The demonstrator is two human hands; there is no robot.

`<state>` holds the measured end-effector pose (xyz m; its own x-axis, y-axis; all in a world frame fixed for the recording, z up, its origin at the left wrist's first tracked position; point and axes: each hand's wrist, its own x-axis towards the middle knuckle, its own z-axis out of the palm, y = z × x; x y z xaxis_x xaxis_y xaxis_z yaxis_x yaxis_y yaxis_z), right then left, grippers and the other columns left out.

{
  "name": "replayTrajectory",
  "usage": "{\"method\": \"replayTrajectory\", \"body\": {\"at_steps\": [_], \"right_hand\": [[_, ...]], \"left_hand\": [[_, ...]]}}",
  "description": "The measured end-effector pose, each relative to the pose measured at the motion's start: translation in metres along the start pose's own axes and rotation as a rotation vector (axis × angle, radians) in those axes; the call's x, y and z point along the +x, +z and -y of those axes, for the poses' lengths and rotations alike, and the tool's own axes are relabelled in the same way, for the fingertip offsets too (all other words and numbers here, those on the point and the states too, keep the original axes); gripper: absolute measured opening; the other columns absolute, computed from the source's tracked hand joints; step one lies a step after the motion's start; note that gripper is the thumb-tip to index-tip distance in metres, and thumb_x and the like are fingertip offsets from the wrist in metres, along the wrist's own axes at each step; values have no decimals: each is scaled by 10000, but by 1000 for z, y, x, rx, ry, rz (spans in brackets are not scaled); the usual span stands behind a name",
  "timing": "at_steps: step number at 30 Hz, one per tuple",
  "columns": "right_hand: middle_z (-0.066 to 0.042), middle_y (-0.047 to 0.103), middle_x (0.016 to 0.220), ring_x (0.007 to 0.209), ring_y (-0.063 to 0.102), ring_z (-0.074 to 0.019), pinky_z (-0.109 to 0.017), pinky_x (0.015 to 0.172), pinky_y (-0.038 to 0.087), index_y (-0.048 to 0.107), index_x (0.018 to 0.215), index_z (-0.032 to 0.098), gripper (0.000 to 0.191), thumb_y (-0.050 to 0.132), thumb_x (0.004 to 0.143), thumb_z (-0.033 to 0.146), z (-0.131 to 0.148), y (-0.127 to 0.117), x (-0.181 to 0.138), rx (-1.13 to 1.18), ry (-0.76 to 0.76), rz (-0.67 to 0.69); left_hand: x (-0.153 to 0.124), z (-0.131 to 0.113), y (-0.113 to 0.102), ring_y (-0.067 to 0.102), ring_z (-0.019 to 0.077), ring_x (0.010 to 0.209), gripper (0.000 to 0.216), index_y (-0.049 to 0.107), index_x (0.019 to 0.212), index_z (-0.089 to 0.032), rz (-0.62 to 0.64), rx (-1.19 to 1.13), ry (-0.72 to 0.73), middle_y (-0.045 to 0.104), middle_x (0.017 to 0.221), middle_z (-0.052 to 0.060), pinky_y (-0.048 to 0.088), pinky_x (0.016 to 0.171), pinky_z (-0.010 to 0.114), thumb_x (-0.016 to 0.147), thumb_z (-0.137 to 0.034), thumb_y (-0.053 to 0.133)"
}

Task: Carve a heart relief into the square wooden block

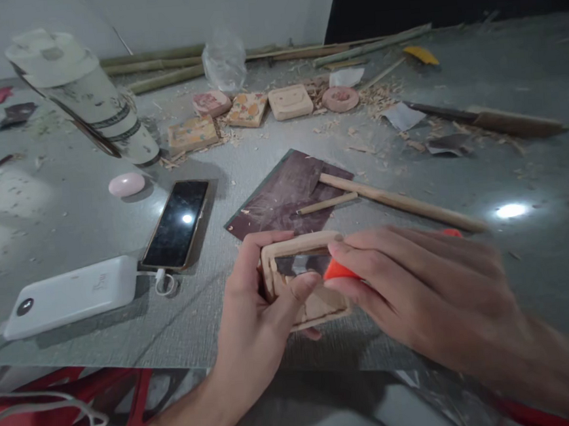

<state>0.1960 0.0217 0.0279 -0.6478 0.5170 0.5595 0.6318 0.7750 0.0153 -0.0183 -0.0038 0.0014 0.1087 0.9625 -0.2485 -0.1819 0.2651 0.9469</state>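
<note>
My left hand (254,327) is wrapped round a small, pale wooden block (316,309) with rounded corners and a hollowed face inside a raised rim. Its thumb presses over the hollow. From the right, my right hand (428,287) grips an orange-handled knife (339,270), thumb and fingers closed on the handle. A dark, flat blade appears to lie across the upper part of the hollow; its edge is partly hidden by my thumb. Just beyond the block are a dark red sheet of sandpaper (273,197), a pencil (327,203) and a wooden-handled hammer (396,201).
To the left are a phone (177,221), a white power bank (74,295), a pink egg-shaped object (126,184) and a tall white flask (93,100). Several carved blocks (290,102) sit among shavings at the back. A large blade with a wooden handle (518,121) lies at right.
</note>
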Motion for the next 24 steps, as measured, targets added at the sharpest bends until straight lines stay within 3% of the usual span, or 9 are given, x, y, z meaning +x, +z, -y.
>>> {"method": "replayTrajectory", "body": {"at_steps": [14,18,24], "right_hand": [[-125,853,1009,814,778,-229,-428,690,569,759,1086,99,111,811,1000,147,2,3,-4,-26,-6,-18],[-99,842,984,843,790,-218,-408,752,578,739,1120,95,101,766,1040,151,6,5,-2,2,47,-20],[-78,840,979,807,781,-199,-393,701,551,710,1105,130,54,710,1084,179,11,9,-1,-6,86,-30]], "left_hand": [[1,1,-5,733,160,668,401,631,1259,-336,23,34,-29,705,966,-42,705,444,292,958,-425,880],[2,0,-4,722,144,652,408,633,1261,-337,14,31,-16,687,962,-48,709,449,290,953,-429,885],[2,0,-4,714,150,680,423,638,1270,-325,-11,44,1,691,992,-33,723,463,312,945,-427,889]]}}
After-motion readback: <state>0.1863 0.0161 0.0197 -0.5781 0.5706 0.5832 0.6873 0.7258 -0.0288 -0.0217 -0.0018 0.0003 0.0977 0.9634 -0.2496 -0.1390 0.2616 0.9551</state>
